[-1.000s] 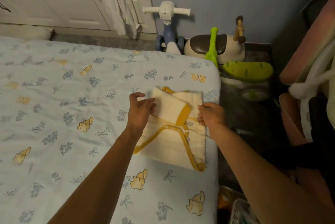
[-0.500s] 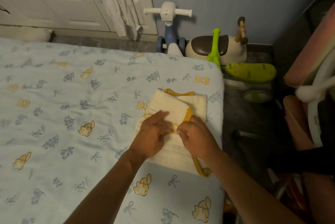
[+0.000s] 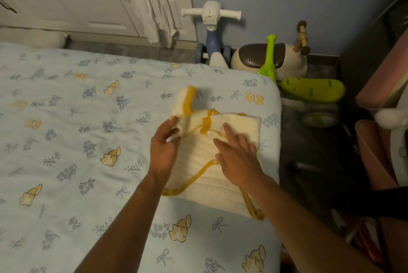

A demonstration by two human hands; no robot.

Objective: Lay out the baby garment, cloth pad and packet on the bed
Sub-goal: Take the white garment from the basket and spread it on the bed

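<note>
A cream baby garment (image 3: 212,182) with yellow trim lies near the right edge of the bed (image 3: 66,140), whose cover is pale blue with flowers and small animals. My left hand (image 3: 164,146) grips the garment's left flap, and that flap stands lifted and folded out to the upper left. My right hand (image 3: 237,155) lies flat with spread fingers on the middle of the garment, pressing it down. No cloth pad or packet is in view.
Beyond the bed's far right corner stand a white and blue toddler scooter (image 3: 213,36), a ride-on toy (image 3: 269,58) and a green toy (image 3: 313,89). White cabinets (image 3: 66,3) with a hanging white cloth (image 3: 152,7) line the far wall. A pink chair (image 3: 384,87) stands right.
My left hand has taken the garment's left flap and opened it outward to the upper left. My right hand has flattened on the garment's centre.
</note>
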